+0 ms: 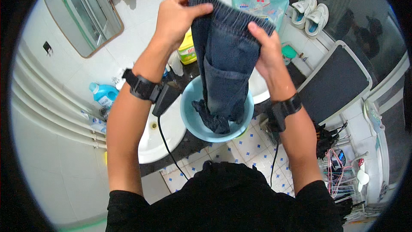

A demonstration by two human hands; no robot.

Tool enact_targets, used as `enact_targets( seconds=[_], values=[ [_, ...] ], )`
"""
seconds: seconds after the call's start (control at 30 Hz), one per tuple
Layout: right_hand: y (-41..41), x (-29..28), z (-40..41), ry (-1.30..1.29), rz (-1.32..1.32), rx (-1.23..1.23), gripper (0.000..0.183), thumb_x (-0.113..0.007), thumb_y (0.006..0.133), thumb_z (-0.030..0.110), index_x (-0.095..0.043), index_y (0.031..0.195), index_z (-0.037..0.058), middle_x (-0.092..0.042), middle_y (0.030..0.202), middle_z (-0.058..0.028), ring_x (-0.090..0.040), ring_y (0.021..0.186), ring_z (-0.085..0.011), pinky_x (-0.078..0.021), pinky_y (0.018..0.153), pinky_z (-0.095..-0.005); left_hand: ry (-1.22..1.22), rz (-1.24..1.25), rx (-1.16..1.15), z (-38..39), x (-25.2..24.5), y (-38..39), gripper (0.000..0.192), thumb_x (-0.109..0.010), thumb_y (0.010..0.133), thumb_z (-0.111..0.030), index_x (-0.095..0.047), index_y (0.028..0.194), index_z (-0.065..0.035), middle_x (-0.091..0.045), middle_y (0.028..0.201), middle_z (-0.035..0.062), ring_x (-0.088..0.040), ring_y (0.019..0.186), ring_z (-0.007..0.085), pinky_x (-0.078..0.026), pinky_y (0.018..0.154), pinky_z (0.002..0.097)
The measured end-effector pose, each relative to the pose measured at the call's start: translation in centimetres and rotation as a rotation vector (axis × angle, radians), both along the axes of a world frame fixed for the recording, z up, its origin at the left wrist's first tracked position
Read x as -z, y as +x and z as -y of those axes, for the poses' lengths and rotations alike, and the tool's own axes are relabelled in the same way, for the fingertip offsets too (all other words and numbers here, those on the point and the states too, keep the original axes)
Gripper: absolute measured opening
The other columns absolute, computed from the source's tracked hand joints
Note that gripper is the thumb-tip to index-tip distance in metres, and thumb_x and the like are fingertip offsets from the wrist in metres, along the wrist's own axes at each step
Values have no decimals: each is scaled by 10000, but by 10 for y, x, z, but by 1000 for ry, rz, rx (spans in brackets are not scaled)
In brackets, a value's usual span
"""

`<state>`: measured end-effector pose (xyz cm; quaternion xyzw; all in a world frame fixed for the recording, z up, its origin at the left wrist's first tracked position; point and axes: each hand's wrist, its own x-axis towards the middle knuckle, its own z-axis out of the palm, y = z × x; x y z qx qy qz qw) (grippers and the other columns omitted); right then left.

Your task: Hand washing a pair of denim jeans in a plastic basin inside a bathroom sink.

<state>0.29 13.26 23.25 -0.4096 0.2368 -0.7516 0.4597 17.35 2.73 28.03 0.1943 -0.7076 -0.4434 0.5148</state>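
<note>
My left hand (180, 16) pinches one end of the elastic waistband of dark blue denim trousers (227, 61). The other end of that waistband is gripped by my right hand (268, 46), thumb on the near side. Stretched between both hands, the cloth hangs down into a light blue plastic basin (190, 116). Its lower part bunches inside the basin, so the leg ends cannot be told apart. Black straps with a device and cable sit on each wrist.
Beside the basin is a white washbasin (164, 135) set in a dark counter (190, 145). Behind stand a yellow bottle (187, 50) and a teal pouch (260, 3). A blue detergent bottle (104, 93) is at left. White shoes (310, 16) and a dark board (338, 83) are at right.
</note>
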Motion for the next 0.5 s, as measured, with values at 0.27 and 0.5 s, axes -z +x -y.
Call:
enact_targets(
  seconds=[0.27, 0.5],
  values=[
    [8, -8, 16, -71, -142, -40, 487, -658, 758, 24, -478, 1210, 37, -609, 997, -60, -606, 877, -168, -501, 811, -308, -41, -183, 273, -5, -1, -62, 281, -598, 870, -114, -542, 1108, 25, -611, 941, 80, -594, 839, 139, -493, 739, 264],
    [-15, -25, 36, -132, 164, 126, 213, -616, 793, 124, -626, 954, -15, -668, 873, -113, -656, 735, -239, -545, 702, -345, 28, 31, 340, 4, 76, -51, 848, -455, 788, -630, -302, 1359, -22, -407, 1328, 142, -417, 1209, 221, -372, 984, 332]
  ],
)
